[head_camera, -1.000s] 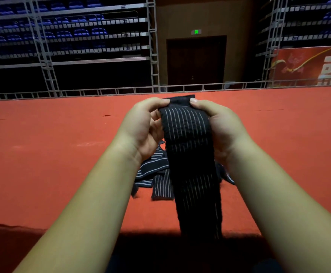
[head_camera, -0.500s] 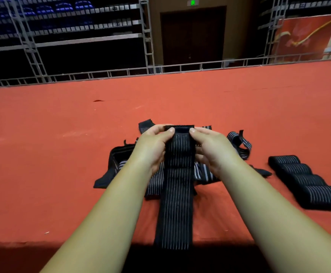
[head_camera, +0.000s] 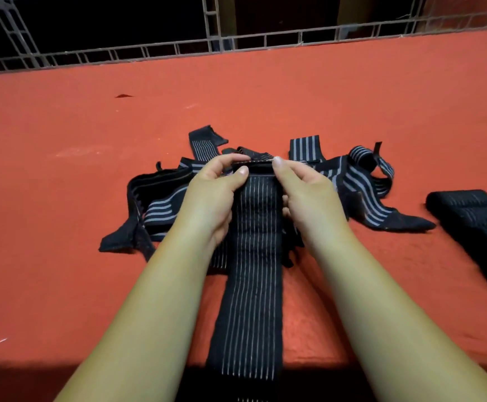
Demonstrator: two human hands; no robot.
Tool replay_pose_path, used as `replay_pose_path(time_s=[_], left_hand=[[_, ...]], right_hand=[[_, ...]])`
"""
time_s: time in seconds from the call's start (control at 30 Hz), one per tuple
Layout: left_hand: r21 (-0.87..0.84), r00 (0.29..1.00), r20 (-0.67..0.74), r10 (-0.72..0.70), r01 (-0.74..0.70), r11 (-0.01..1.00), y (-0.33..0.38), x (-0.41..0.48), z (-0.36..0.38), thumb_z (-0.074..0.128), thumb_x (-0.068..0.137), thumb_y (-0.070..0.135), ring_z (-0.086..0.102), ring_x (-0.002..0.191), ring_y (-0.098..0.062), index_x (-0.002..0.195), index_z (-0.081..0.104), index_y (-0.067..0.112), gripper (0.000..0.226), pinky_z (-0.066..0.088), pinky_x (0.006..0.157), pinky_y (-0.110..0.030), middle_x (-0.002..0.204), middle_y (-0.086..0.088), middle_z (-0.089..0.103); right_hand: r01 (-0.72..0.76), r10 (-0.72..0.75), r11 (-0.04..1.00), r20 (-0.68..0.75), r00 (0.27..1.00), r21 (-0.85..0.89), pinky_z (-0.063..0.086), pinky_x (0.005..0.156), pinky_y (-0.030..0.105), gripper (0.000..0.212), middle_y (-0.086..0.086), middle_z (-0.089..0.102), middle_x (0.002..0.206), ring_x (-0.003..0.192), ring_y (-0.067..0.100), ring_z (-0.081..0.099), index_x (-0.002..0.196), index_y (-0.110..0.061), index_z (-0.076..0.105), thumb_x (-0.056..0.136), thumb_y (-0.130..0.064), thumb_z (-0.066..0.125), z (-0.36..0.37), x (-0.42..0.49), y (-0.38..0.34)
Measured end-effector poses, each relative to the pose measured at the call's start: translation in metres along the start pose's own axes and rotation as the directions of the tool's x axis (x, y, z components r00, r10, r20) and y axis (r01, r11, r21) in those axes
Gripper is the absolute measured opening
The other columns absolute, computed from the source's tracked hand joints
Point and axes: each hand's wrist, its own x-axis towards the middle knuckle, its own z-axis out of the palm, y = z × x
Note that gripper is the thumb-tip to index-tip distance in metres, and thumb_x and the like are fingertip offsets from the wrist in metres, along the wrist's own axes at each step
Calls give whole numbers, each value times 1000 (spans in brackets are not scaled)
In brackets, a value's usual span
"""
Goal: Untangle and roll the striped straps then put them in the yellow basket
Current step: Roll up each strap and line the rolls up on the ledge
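Note:
A long black strap (head_camera: 251, 285) with thin white stripes runs from the near edge of the red surface up to my hands. My left hand (head_camera: 213, 192) and my right hand (head_camera: 309, 195) each pinch its far end, which is folded over between thumbs and fingers. Behind and under my hands lies a tangled heap of striped straps (head_camera: 361, 184) spreading left and right. Several rolled straps (head_camera: 474, 224) lie side by side at the right. No yellow basket is in view.
The red carpeted surface (head_camera: 62, 169) stretches wide on all sides. A metal railing (head_camera: 236, 44) runs along its far edge. The near edge drops into shadow at the bottom of the view.
My hands have lowered with the strap's end from chest height down to just above the heap, and the end is now folded over. The view has tilted downward, showing the rolled straps.

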Motion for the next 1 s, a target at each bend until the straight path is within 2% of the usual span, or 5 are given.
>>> replay_pose_path(time_s=[0.1,0.33,0.47,0.67,1.0], left_hand=[[-16,1000,25,-10,10,1000,-6,-1,-8,63,105,2,76,78,-20,120,74,13,22,62,66,-31,91,-8,79],[46,995,85,58,-62,997,-7,2,-14,63,104,1,72,70,-13,110,77,17,22,58,61,-26,80,3,74],[100,994,61,89,-95,990,-11,5,-17,64,100,3,69,70,-13,103,79,21,23,55,62,-26,86,-3,74],[27,992,74,103,-105,994,-14,5,-16,71,101,14,73,89,-22,99,80,18,11,62,81,-39,98,-11,79],[55,994,14,109,-110,992,-21,13,-22,76,98,7,79,106,-31,118,80,9,21,61,102,-51,109,-13,82]], right_hand=[[-2,2,1000,13,1000,-3,62,97,54,32,-2,84,98,99,21,80,102,-29,84,105,-53,64,5,-2,13],[-8,9,997,-6,1000,72,62,87,41,30,1,84,97,95,19,81,102,-21,84,104,-46,68,7,4,13],[5,-2,997,-34,999,83,62,92,50,17,3,84,99,91,18,77,99,-23,84,102,-35,72,9,6,17],[94,-90,993,-58,994,69,61,97,47,15,0,83,103,97,16,77,103,-21,83,104,-21,68,9,4,17],[50,-45,997,-83,996,52,58,70,29,23,-3,79,85,76,9,70,119,-23,76,101,-12,68,10,1,15]])
